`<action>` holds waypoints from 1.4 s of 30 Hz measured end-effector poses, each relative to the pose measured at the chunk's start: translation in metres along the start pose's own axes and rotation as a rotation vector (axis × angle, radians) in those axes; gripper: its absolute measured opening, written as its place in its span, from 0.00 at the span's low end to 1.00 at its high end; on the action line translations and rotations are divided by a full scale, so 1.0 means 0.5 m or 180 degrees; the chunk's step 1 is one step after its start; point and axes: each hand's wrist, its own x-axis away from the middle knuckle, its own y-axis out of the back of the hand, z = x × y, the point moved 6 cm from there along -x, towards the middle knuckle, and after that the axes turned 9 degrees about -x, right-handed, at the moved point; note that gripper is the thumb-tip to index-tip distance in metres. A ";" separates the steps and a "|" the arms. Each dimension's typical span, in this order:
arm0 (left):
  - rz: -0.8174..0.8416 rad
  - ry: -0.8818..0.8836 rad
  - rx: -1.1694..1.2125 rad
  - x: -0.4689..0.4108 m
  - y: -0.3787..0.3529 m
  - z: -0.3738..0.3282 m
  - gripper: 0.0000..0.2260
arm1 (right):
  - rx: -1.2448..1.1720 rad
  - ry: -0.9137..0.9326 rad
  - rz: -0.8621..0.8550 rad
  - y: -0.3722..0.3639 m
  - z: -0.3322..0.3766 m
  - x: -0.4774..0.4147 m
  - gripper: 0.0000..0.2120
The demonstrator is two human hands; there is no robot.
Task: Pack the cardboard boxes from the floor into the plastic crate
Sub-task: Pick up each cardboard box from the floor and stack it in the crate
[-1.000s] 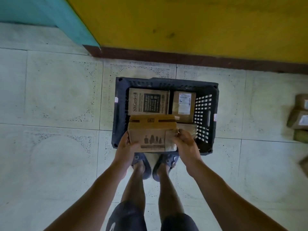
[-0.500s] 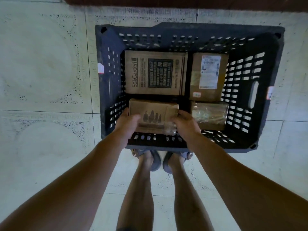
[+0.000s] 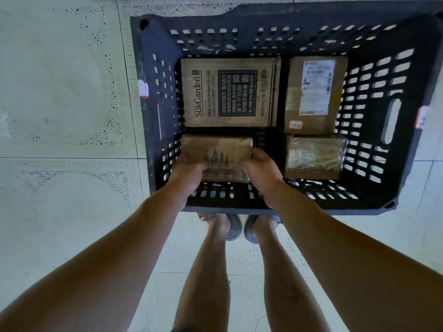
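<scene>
Floor tiles [image 3: 60,116] spread pale around the dark plastic crate [image 3: 395,200], whose near wall stands just beyond the person's feet. Inside the crate, a printed carton [image 3: 230,92] fills the far left, a labelled box [image 3: 314,94] the far right, and a film-wrapped box [image 3: 314,156] the near right. A bottle-printed box [image 3: 215,154] sits in the crate's near-left corner. Left hand [image 3: 187,173] and right hand [image 3: 261,173] each keep a closed grip on its ends, fingers curled around the edges.
</scene>
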 end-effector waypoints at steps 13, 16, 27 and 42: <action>-0.0021 -0.0643 0.0012 0.274 0.038 -0.140 0.15 | 0.0519 0.0382 0.0014 0.147 0.158 0.250 0.11; 0.0157 -0.0903 0.0048 0.412 0.052 -0.204 0.08 | 0.0268 0.0480 -0.0222 0.225 0.212 0.374 0.16; 0.0675 -0.1624 0.0330 0.861 0.083 -0.323 0.12 | -0.0989 0.0772 -0.0981 0.421 0.232 0.854 0.04; 0.1366 -0.2698 -0.0983 1.273 -0.344 -0.467 0.12 | -0.2293 0.1169 -0.1980 0.854 0.002 1.170 0.18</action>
